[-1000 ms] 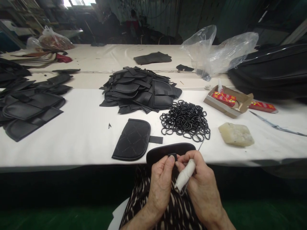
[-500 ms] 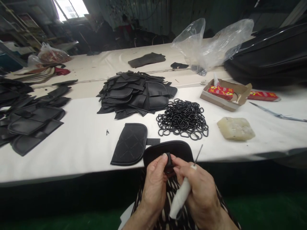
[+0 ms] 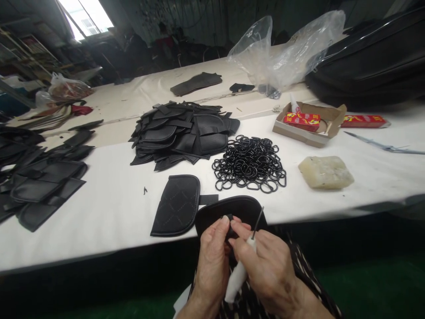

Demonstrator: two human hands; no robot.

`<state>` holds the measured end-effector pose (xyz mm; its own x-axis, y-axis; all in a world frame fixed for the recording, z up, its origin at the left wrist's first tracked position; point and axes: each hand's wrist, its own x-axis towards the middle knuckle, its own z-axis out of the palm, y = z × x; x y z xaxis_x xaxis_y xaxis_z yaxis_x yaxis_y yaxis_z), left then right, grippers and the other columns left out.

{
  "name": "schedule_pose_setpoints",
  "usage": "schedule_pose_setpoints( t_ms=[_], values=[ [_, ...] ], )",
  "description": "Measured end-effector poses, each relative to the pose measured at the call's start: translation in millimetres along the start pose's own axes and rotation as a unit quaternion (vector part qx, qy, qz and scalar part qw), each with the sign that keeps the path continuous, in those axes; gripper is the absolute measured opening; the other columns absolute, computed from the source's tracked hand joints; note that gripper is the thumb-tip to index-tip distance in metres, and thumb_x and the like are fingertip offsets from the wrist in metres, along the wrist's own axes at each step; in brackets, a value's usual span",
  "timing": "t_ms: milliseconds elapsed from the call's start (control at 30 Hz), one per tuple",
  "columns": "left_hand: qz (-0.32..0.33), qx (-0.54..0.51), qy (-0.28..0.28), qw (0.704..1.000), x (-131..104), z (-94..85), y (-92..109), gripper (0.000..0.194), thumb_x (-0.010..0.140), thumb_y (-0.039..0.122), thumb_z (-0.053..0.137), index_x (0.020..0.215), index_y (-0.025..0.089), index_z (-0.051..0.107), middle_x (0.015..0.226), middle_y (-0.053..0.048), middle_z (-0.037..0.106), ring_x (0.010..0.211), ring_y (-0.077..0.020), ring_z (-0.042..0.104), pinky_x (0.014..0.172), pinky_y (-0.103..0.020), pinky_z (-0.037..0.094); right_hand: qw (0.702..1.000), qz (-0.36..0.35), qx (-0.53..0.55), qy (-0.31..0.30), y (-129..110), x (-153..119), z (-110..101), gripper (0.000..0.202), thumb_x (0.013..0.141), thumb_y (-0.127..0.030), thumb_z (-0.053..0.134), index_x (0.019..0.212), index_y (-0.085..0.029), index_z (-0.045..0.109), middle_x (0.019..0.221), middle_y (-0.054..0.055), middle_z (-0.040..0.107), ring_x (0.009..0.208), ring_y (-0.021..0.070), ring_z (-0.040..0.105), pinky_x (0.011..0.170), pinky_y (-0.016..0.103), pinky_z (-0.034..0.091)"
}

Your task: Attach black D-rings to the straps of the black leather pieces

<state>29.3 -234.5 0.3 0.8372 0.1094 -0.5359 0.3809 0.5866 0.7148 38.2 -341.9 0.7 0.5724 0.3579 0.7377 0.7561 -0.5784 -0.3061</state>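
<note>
At the table's front edge, my left hand (image 3: pixel 214 248) pinches the short strap of a black leather piece (image 3: pixel 244 204). My right hand (image 3: pixel 265 261) is closed round an awl (image 3: pixel 237 281) with a white wrapped handle, its thin metal shaft pointing up. The right fingertips also meet the strap beside my left thumb. Whether a ring sits in the strap is hidden by my fingers. To the left lies another black piece (image 3: pixel 175 206) with a quilted pattern and a strap (image 3: pixel 208 200). Just beyond my hands is a heap of black D-rings (image 3: pixel 250 164).
Black leather pieces are piled in the middle (image 3: pixel 179 133) and at the left (image 3: pixel 49 181). On the right are a block of wax-like material (image 3: pixel 326 173), a cardboard box (image 3: pixel 299 136) with red packets, and scissors (image 3: pixel 381 144). A clear plastic bag (image 3: pixel 292 57) stands behind.
My right hand has shifted left and inward, and the awl has moved with it. The fingers now cover more of the strap. The view has tilted slightly.
</note>
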Motion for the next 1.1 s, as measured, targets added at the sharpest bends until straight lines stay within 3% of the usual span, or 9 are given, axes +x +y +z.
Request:
schedule_pose_setpoints(
  t_ms=[167, 300, 433, 567, 633, 800, 967, 1100],
  values=[
    [0.012, -0.018, 0.008, 1.000, 0, -0.3, -1, 0.016, 0.079, 0.028, 0.064, 0.082, 0.013, 0.068, 0.073, -0.004, 0.068, 0.068, -0.0134, 0.063, 0.064, -0.021, 0.048, 0.999, 0.027, 0.020, -0.010, 1, -1, -1, 0.012, 0.082, -0.003, 0.050, 0.081, -0.011, 0.059, 0.096, 0.022, 0.070, 0.068, 0.0211, 0.069, 0.052, 0.029, 0.051],
    [0.026, -0.026, 0.016, 0.999, 1, 1.3, 2, 0.014, 0.078, 0.026, 0.065, 0.077, 0.013, 0.068, 0.070, -0.002, 0.068, 0.064, -0.0108, 0.062, 0.062, -0.018, 0.048, 0.988, 0.095, 0.124, -0.021, 6, -1, -15, 0.008, 0.084, -0.014, 0.055, 0.078, -0.018, 0.054, 0.099, 0.013, 0.071, 0.074, 0.0172, 0.070, 0.062, 0.026, 0.054],
    [0.002, -0.017, -0.013, 1.000, 0, 4.0, 7, 0.021, 0.081, 0.030, 0.062, 0.078, 0.010, 0.067, 0.067, -0.007, 0.070, 0.061, -0.0157, 0.065, 0.064, -0.025, 0.051, 0.966, 0.182, 0.186, -0.013, 14, -6, -38, 0.015, 0.080, -0.030, 0.064, 0.080, -0.022, 0.052, 0.079, 0.005, 0.071, 0.081, 0.0201, 0.069, 0.067, 0.026, 0.055],
    [-0.008, -0.017, -0.018, 1.000, 1, 8.8, 13, 0.024, 0.080, 0.032, 0.062, 0.078, 0.008, 0.066, 0.068, -0.011, 0.071, 0.060, -0.0174, 0.067, 0.063, -0.027, 0.052, 0.947, 0.257, 0.193, 0.004, 20, -12, -56, 0.040, 0.076, -0.059, 0.058, 0.090, -0.022, 0.062, 0.059, 0.000, 0.061, 0.055, 0.0166, 0.063, 0.052, 0.025, 0.050],
    [-0.009, -0.017, -0.028, 0.999, 3, 13.1, 15, 0.024, 0.079, 0.032, 0.063, 0.078, 0.008, 0.066, 0.068, -0.011, 0.071, 0.060, -0.0174, 0.067, 0.063, -0.027, 0.052, 0.937, 0.283, 0.203, 0.024, 22, -13, -62, 0.048, 0.076, -0.067, 0.052, 0.091, -0.023, 0.064, 0.058, 0.000, 0.060, 0.045, 0.0135, 0.056, 0.046, 0.024, 0.046],
    [-0.012, 0.005, -0.048, 0.999, 9, 25.4, 15, 0.023, 0.079, 0.031, 0.062, 0.078, 0.008, 0.066, 0.069, -0.011, 0.071, 0.061, -0.0173, 0.067, 0.063, -0.027, 0.053, 0.929, 0.321, 0.168, 0.070, 29, -17, -70, 0.049, 0.077, -0.068, 0.048, 0.095, -0.025, 0.063, 0.064, 0.001, 0.063, 0.044, 0.0134, 0.052, 0.047, 0.026, 0.045],
    [-0.027, 0.030, -0.037, 0.998, 12, 31.7, 15, 0.023, 0.078, 0.031, 0.063, 0.080, 0.008, 0.066, 0.071, -0.012, 0.072, 0.062, -0.0186, 0.068, 0.063, -0.028, 0.054, 0.922, 0.347, 0.080, 0.150, 37, -15, -81, 0.036, 0.082, -0.055, 0.051, 0.094, -0.024, 0.065, 0.083, 0.004, 0.064, 0.067, 0.0197, 0.060, 0.058, 0.029, 0.047],
    [-0.057, 0.053, 0.031, 0.996, 24, 35.5, 17, 0.015, 0.077, 0.022, 0.062, 0.075, 0.008, 0.065, 0.065, -0.013, 0.071, 0.058, -0.0202, 0.068, 0.059, -0.028, 0.056, 0.884, 0.426, 0.034, 0.190, 51, -8, -93, 0.021, 0.084, -0.040, 0.049, 0.080, -0.022, 0.058, 0.062, -0.002, 0.056, 0.053, 0.0140, 0.051, 0.048, 0.024, 0.042]
  ],
)
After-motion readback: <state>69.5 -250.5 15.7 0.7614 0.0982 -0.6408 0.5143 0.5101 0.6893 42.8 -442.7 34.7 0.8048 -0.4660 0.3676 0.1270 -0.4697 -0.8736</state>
